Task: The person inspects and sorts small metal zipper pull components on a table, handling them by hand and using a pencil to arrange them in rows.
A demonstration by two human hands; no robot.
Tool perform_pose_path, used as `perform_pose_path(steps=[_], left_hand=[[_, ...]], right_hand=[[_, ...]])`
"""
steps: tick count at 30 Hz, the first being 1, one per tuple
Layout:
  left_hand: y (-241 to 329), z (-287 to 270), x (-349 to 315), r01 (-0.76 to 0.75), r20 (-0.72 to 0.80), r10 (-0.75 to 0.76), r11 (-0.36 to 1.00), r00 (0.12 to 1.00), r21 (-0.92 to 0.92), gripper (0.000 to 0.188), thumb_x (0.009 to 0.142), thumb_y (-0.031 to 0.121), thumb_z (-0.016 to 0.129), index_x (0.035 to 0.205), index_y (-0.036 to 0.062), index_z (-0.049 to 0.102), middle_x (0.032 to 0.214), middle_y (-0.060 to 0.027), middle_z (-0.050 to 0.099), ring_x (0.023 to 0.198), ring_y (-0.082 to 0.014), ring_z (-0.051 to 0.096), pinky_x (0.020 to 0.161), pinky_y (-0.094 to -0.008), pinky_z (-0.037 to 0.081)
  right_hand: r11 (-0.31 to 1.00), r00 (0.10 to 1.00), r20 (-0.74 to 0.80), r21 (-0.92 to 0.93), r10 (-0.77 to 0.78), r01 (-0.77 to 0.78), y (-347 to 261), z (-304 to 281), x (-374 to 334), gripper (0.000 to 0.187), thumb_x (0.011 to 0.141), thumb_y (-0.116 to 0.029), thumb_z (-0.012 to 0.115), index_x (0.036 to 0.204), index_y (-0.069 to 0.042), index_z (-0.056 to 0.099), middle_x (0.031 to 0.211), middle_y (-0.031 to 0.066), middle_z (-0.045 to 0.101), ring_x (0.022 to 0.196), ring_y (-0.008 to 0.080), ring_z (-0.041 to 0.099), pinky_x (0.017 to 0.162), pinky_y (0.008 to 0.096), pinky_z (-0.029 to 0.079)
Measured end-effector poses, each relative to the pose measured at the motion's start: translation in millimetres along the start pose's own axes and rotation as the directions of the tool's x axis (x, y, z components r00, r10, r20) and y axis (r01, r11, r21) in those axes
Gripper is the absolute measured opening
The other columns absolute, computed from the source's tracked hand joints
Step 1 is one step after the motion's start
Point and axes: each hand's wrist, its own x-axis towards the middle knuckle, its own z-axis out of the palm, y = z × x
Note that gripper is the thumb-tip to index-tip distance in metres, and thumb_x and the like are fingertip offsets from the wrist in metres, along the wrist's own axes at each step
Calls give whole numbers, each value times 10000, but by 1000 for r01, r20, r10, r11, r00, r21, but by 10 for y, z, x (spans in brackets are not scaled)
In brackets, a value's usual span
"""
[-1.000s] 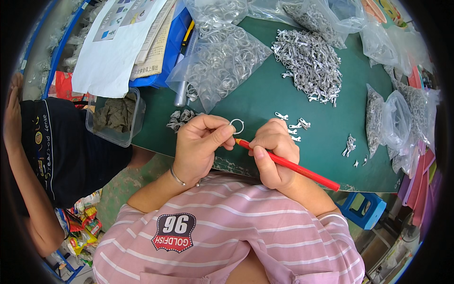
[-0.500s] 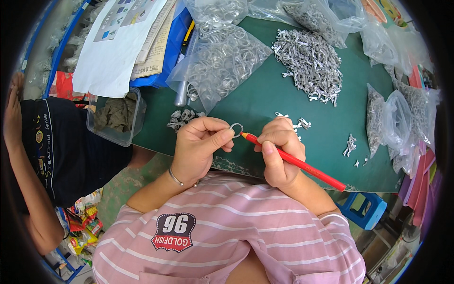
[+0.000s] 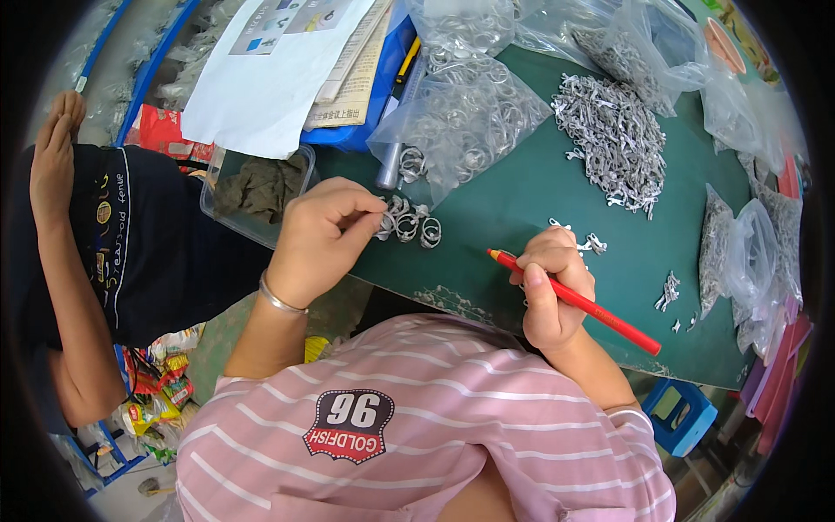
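My left hand is at a small cluster of silver metal rings near the table's front edge. Its thumb and forefinger pinch a ring at the cluster's left side, partly hidden by the fingertips. In my right hand is a red pencil, its tip pointing left over the green table and touching nothing. Just beyond that hand lie a few small silver metal clasps. A large heap of similar clasps is farther back.
A clear bag of rings lies behind the cluster. At left are a clear plastic tub with brown cloth and a blue tray under papers. Bags of clasps line the right. Another person's arm is at far left.
My left hand has moved left, from holding a ring at the pencil tip to the ring cluster. The pencil stays in my right hand, now apart from the ring. The view has shifted.
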Motion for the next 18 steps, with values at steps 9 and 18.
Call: perform_pose_path(steps=[9,18], left_hand=[[96,190,324,-266,-124,314,916,941,302,126,766,-31,698,888,-4,677,842,-97,606,694,-211,601,631,-279,480],[65,311,426,-151,-242,208,960,948,236,82,768,14,714,837,8,670,770,-99,613,721,-224,636,653,-301,503]], right_hand=[[1000,1000,17,-4,-9,9,3,10,22,37,834,-37,587,801,-28,572,690,73,573,617,221,519,670,345,397],[1000,1000,2,-1,-7,7,-12,1,30,15,861,-7,576,869,-10,588,706,71,610,634,208,543,666,338,403]])
